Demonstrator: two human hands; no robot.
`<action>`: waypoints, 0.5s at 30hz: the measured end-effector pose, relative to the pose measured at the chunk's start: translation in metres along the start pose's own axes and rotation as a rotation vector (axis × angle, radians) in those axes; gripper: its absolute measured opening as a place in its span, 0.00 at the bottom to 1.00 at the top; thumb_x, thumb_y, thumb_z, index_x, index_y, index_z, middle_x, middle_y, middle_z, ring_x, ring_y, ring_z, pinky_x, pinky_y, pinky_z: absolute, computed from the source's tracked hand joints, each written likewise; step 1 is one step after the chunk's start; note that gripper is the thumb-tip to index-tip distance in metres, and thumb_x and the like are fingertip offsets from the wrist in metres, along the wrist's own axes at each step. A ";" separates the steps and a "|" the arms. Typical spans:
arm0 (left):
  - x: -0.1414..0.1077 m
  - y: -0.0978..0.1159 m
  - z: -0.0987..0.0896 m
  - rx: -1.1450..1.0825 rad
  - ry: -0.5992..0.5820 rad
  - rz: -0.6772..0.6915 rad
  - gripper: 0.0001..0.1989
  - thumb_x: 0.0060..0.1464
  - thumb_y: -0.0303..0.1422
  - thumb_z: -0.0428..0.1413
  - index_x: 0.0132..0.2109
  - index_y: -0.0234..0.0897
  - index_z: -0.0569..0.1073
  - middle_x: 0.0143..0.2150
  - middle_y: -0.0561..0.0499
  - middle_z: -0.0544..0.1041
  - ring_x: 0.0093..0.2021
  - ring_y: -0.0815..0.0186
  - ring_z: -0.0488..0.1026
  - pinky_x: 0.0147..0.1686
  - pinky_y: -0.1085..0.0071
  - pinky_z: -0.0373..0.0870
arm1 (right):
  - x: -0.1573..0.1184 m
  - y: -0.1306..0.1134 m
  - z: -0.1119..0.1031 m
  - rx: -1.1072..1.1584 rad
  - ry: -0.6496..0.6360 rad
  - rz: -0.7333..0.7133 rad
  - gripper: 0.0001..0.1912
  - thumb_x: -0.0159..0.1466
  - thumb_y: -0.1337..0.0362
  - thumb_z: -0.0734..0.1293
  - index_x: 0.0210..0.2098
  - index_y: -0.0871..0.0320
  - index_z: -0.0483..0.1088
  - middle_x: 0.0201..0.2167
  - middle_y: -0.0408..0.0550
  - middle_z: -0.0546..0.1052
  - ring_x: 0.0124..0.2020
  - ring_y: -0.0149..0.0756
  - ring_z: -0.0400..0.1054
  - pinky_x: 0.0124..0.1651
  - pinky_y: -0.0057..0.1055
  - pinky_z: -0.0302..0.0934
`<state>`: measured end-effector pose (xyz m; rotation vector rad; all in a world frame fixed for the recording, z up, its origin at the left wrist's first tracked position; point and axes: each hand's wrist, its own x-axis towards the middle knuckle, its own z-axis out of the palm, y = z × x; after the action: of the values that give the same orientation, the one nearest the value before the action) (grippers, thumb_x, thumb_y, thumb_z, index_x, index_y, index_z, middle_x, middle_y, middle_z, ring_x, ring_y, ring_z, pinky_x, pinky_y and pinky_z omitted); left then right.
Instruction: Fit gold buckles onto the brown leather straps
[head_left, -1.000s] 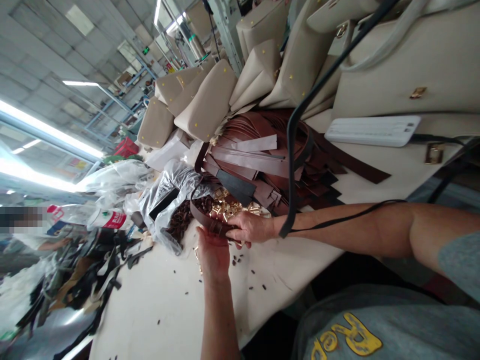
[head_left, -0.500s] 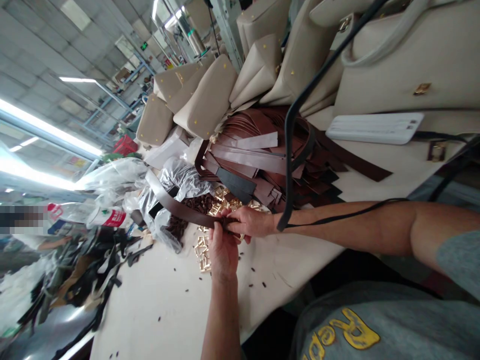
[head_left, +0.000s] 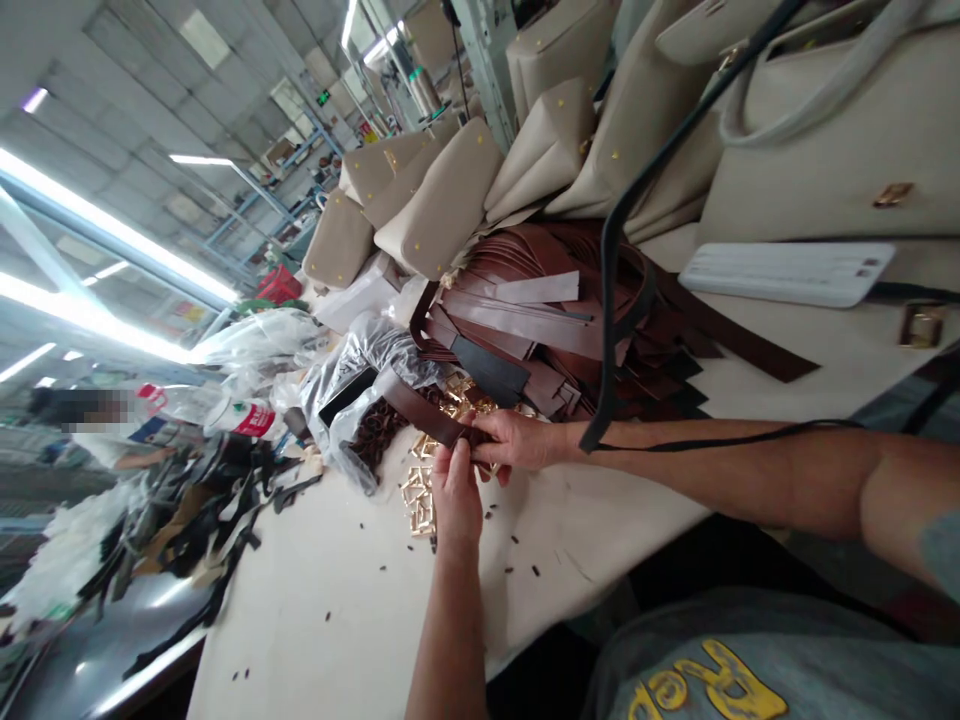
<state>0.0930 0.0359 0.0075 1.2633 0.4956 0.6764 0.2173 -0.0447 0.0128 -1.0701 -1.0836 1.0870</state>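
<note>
Clearly, yellow letters "Re" (head_left: 721, 682) on grey shirt (head_left: 847, 665); red label (head_left: 259, 420) on white container (head_left: 223, 415) too small to read. Left hand (head_left: 456, 492), right hand (head_left: 523, 443) together, pinching brown strap (head_left: 418, 408) above pale table (head_left: 300, 575), beside gold buckles (head_left: 421, 505). Overhead, panelled ceiling (head_left: 142, 125), lit tubes (head_left: 202, 160).

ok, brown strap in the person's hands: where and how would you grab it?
Probably the free end of the brown strap, thumb and finger across its flat faces, coming from above on the picture's left. That end curves up and out of the grip, while the left hand and right hand cover the other part. The plastic bag sits behind it in view.
</note>
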 end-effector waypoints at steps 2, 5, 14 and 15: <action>-0.001 0.004 -0.004 0.056 -0.001 0.061 0.17 0.56 0.41 0.62 0.51 0.39 0.79 0.45 0.47 0.81 0.30 0.71 0.74 0.29 0.76 0.70 | 0.000 -0.002 -0.003 -0.044 -0.020 -0.025 0.14 0.61 0.58 0.69 0.42 0.61 0.67 0.26 0.39 0.72 0.24 0.25 0.68 0.22 0.19 0.64; -0.009 0.011 -0.014 0.077 0.064 0.182 0.16 0.55 0.40 0.63 0.48 0.39 0.81 0.46 0.47 0.82 0.44 0.62 0.78 0.46 0.69 0.73 | -0.001 -0.003 -0.007 -0.187 0.031 -0.075 0.17 0.62 0.58 0.68 0.47 0.61 0.67 0.28 0.42 0.74 0.26 0.28 0.70 0.28 0.24 0.68; -0.124 0.086 -0.142 0.283 0.582 0.432 0.19 0.52 0.44 0.64 0.47 0.36 0.78 0.43 0.45 0.82 0.40 0.61 0.81 0.46 0.62 0.76 | 0.002 0.013 -0.008 -0.585 0.142 0.034 0.21 0.65 0.48 0.65 0.45 0.59 0.72 0.31 0.54 0.78 0.25 0.31 0.71 0.24 0.27 0.63; -0.147 0.097 -0.166 0.345 0.674 0.456 0.19 0.52 0.43 0.64 0.47 0.36 0.77 0.43 0.45 0.82 0.40 0.61 0.80 0.45 0.63 0.76 | 0.002 0.014 -0.007 -0.617 0.157 0.038 0.24 0.64 0.45 0.65 0.45 0.59 0.72 0.32 0.55 0.79 0.25 0.31 0.71 0.25 0.28 0.64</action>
<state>-0.1418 0.0630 0.0574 1.4758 0.9146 1.4709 0.2230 -0.0413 -0.0015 -1.6358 -1.3100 0.6874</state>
